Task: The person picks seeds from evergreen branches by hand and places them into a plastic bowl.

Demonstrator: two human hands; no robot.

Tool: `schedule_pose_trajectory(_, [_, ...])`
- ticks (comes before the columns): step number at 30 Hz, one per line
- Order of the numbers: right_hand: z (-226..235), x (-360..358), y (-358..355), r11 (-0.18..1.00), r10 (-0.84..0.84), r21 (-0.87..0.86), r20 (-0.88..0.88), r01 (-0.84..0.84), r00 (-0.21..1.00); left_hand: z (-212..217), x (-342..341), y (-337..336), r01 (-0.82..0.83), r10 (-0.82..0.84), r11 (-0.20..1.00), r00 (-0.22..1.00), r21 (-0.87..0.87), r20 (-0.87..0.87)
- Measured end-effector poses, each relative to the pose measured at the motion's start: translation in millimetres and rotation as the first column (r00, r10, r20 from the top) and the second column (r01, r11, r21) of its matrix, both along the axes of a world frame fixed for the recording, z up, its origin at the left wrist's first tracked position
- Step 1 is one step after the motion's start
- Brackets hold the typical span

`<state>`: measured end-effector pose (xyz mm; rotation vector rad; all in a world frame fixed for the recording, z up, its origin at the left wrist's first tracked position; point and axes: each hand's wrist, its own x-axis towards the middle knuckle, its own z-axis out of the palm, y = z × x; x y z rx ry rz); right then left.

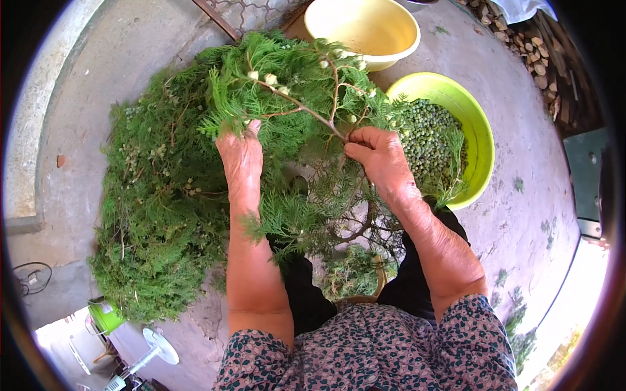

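Observation:
My right hand (pixel 383 158) pinches the brown stem of a leafy arborvitae branch (pixel 306 109) between thumb and fingers. The branch spreads up and left, carrying flat green sprays and several pale green cones (pixel 270 79). My left hand (pixel 241 153) is closed at the branch's left side, its thumb beside a small cone and its fingertips partly hidden by foliage. Just right of my right hand stands a lime-green basin (pixel 481 137) holding many picked green cones (pixel 427 140) and a loose sprig (pixel 456 156).
A large heap of cut green branches (pixel 153 195) lies on the left. Beyond the lime basin sits a pale yellow basin (pixel 365 29). More twigs (pixel 352 274) lie between my legs. Stacked firewood (pixel 540 65) is at the far right, and a small green bucket (pixel 105 316) at the lower left.

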<state>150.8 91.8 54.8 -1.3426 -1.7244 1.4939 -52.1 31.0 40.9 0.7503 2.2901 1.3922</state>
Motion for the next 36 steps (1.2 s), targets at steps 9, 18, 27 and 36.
schedule_pose_trajectory(9, [3.8, 10.0, 10.1, 0.995, -0.101, -0.031, -0.051, 0.099, 0.994, 4.6, -33.6, -21.0, -0.157, 0.073, 0.934, 0.963, 0.320, 0.259])
schedule_pose_trajectory(18, [-19.2, 10.3, 29.3, 0.963, -0.263, -0.063, -0.032, 0.260, 0.964, 0.1, -29.1, -10.2, -0.367, -0.718, 0.499, 0.332, 0.785, 0.611])
schedule_pose_trajectory(27, [-41.4, 3.1, 35.2, 0.960, -0.281, 0.020, 0.097, 0.281, 0.955, 5.4, -12.6, -2.1, -0.293, -0.814, 0.443, 0.264, 0.847, 0.517])
schedule_pose_trajectory(36, [-37.7, -15.0, 26.0, 0.963, -0.270, -0.005, -0.033, 0.270, 0.962, -3.3, 47.2, 17.8, -0.177, -0.605, 0.713, 0.332, 0.678, 0.723])
